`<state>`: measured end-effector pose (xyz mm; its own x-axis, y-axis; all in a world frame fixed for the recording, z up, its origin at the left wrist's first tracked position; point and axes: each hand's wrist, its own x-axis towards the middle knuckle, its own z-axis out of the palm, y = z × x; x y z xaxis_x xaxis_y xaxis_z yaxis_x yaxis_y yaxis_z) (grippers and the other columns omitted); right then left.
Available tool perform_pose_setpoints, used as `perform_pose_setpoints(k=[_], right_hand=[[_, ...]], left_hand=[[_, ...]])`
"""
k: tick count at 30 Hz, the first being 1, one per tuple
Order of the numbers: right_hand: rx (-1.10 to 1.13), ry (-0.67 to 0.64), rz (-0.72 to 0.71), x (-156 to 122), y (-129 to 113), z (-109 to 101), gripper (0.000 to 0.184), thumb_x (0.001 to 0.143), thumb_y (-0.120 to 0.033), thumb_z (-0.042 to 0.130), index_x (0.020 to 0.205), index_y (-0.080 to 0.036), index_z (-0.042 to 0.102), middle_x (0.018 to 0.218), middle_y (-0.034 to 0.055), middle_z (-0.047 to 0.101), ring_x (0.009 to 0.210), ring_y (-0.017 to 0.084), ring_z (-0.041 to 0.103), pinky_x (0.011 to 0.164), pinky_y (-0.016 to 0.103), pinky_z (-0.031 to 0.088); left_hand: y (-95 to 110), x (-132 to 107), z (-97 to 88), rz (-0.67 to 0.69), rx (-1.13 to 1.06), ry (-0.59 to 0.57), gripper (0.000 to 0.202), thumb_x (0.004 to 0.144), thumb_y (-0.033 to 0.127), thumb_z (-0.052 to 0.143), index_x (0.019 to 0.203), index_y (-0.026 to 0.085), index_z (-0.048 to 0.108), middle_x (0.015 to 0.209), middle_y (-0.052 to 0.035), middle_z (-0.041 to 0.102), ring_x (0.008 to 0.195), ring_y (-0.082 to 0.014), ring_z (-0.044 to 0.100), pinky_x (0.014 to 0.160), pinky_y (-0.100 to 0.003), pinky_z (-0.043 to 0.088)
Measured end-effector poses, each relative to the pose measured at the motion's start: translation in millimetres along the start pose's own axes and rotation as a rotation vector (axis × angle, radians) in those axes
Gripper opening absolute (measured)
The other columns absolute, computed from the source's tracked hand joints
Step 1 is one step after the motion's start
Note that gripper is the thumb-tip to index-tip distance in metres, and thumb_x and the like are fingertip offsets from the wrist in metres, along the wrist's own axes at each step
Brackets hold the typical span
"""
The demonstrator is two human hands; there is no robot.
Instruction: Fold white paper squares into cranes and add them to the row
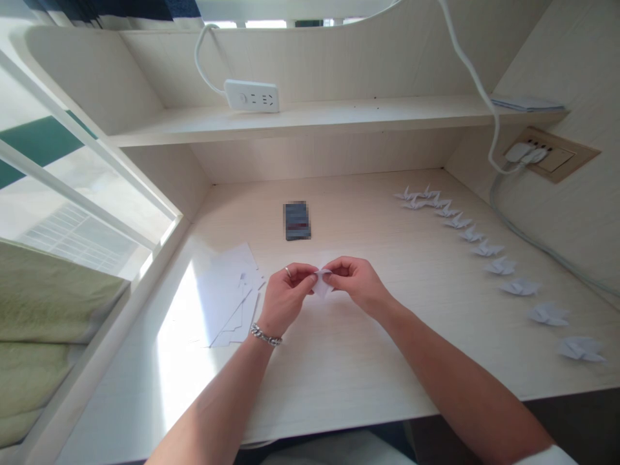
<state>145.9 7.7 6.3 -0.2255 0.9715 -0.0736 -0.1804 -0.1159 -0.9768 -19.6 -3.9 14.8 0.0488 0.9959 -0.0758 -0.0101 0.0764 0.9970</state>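
Note:
A small folded piece of white paper (321,287) is held up between my two hands over the middle of the desk. My left hand (289,292), with a ring and a chain bracelet on that arm, pinches its left edge between thumb and forefinger. On the opposite edge, my right hand (357,281) pinches the paper the same way. Left of my left hand lie loose sheets and cut pieces of white paper (220,290), partly in bright sunlight. Down the right side of the desk runs a curved row of several white folded paper cranes (487,248).
A dark pixelated phone-like object (297,221) lies beyond my hands. Above, a shelf (329,126) carries a white power strip (252,95). White cables hang to a wall socket (552,154) at the right. A window frame (97,155) and green cloth (53,310) are at the left.

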Motion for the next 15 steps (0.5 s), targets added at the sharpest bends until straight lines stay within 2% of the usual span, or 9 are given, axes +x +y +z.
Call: perform_pose_setpoints(k=[4,8,12,15], right_hand=[[0.069,0.044,0.068,-0.3,-2.8,-2.2,0.018,0.064,-0.028,0.076,0.079,-0.018,0.074,0.077,0.0032,0.071,0.074,0.018,0.067,0.07,0.035,0.056],[0.142,0.051,0.076,-0.1,-2.8,-3.1,0.015,0.062,-0.022,0.075,0.076,-0.018,0.076,0.076,0.0034,0.071,0.074,0.018,0.066,0.071,0.035,0.057],[0.164,0.003,0.089,-0.8,-3.7,-4.1,0.016,0.065,-0.027,0.076,0.076,-0.016,0.076,0.077,0.0061,0.072,0.076,0.02,0.066,0.074,0.038,0.057],[0.1,0.013,0.084,-1.0,-3.0,-3.9,0.02,0.062,-0.029,0.078,0.076,-0.015,0.076,0.075,0.0058,0.072,0.073,0.019,0.066,0.07,0.036,0.057]], left_hand=[[-1.9,1.6,-1.4,-0.017,-0.057,0.021,0.021,0.069,0.029,0.074,0.083,0.014,0.071,0.073,-0.0037,0.069,0.069,-0.0155,0.064,0.067,-0.03,0.055],[-2.7,1.4,-2.3,-0.028,-0.123,-0.002,0.014,0.068,0.024,0.073,0.079,0.016,0.072,0.07,-0.0023,0.068,0.067,-0.0139,0.063,0.066,-0.029,0.055],[-1.7,0.3,-2.9,-0.022,-0.114,-0.016,0.011,0.068,0.02,0.07,0.077,0.015,0.073,0.07,-0.0027,0.068,0.067,-0.0142,0.062,0.067,-0.029,0.055],[-2.5,0.2,-3.4,-0.015,-0.097,-0.009,0.011,0.068,0.021,0.069,0.076,0.015,0.073,0.072,-0.004,0.07,0.07,-0.0156,0.063,0.069,-0.03,0.055]])
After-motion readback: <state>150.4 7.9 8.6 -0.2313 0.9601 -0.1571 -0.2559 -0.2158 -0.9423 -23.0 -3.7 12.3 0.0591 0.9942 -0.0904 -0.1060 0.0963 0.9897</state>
